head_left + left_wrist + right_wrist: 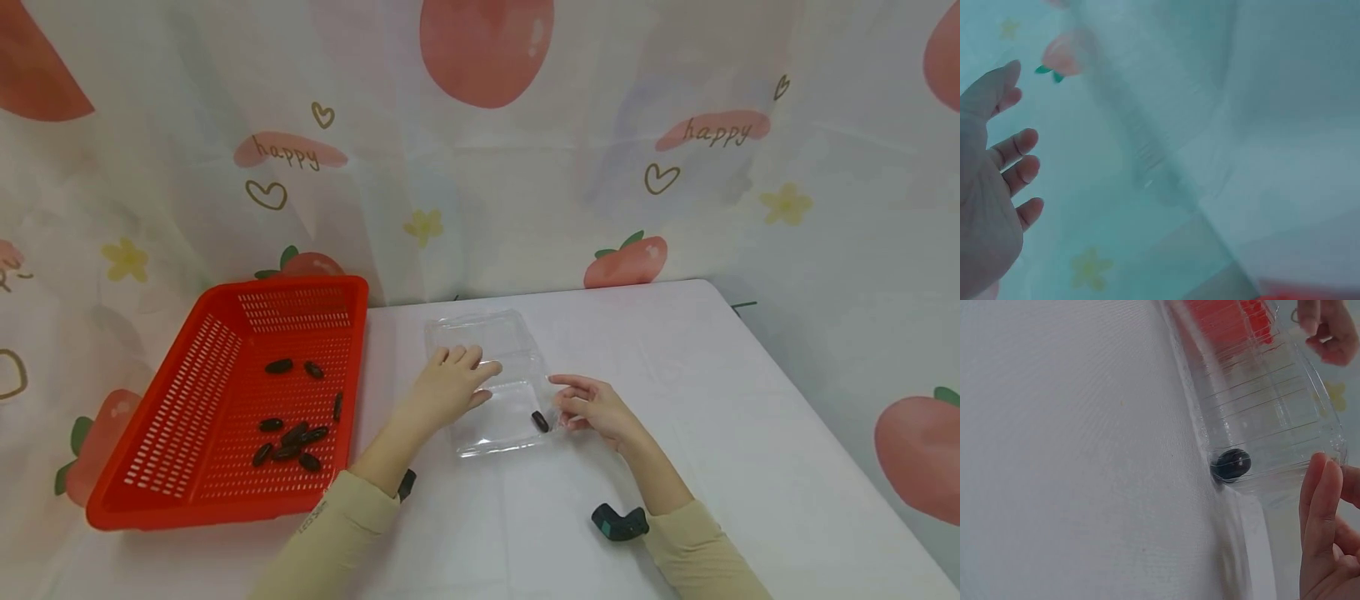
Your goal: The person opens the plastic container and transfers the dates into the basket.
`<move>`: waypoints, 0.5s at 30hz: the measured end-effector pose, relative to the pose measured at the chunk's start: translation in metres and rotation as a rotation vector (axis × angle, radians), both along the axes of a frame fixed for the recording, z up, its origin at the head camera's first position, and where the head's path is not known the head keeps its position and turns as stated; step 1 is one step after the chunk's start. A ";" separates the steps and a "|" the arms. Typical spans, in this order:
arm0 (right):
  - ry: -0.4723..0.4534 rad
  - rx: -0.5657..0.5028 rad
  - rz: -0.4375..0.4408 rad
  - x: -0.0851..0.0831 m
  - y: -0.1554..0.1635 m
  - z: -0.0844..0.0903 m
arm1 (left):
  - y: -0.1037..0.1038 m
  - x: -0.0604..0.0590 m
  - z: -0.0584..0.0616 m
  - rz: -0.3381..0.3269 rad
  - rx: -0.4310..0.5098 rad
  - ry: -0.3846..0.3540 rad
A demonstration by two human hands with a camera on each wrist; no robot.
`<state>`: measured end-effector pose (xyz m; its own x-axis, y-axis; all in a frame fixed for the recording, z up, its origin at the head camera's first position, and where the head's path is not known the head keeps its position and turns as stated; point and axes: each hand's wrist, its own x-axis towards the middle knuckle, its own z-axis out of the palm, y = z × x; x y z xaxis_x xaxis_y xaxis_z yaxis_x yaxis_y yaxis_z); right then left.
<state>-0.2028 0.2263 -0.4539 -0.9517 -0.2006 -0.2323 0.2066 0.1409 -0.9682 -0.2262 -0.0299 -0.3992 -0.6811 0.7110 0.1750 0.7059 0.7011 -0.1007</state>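
A clear plastic box (495, 425) with its lid (491, 329) folded back lies on the white table. One dark, shiny oval piece (540, 422), perhaps a date or a grape, sits in its right front corner, also seen through the box wall in the right wrist view. My left hand (450, 387) is over the box, fingers spread and loosely bent, holding nothing. Its palm (985, 206) is bare in the left wrist view. At the box's right edge, my right hand (596, 408) pinches the rim, fingertips (1322, 481) against the plastic.
A red perforated basket (217, 492) stands on the left, with several more dark oval pieces (288, 450) scattered on its floor. Behind the table (675, 358) hangs a printed curtain (525, 192). Black wrist devices (621, 522) are on both arms.
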 end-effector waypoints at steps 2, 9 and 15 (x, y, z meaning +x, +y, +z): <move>-0.001 0.003 0.001 0.000 0.000 0.000 | 0.007 -0.003 -0.012 -0.011 -0.004 -0.034; 0.005 0.012 0.006 0.000 0.000 -0.001 | 0.035 -0.005 -0.038 -0.047 -0.051 -0.113; 0.009 0.011 0.004 0.000 0.000 -0.001 | 0.054 -0.004 -0.052 -0.056 -0.126 -0.145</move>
<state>-0.2025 0.2266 -0.4544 -0.9530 -0.2020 -0.2259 0.1972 0.1528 -0.9684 -0.2302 0.0240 -0.4511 -0.6518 0.7582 -0.0153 0.7567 0.6489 -0.0798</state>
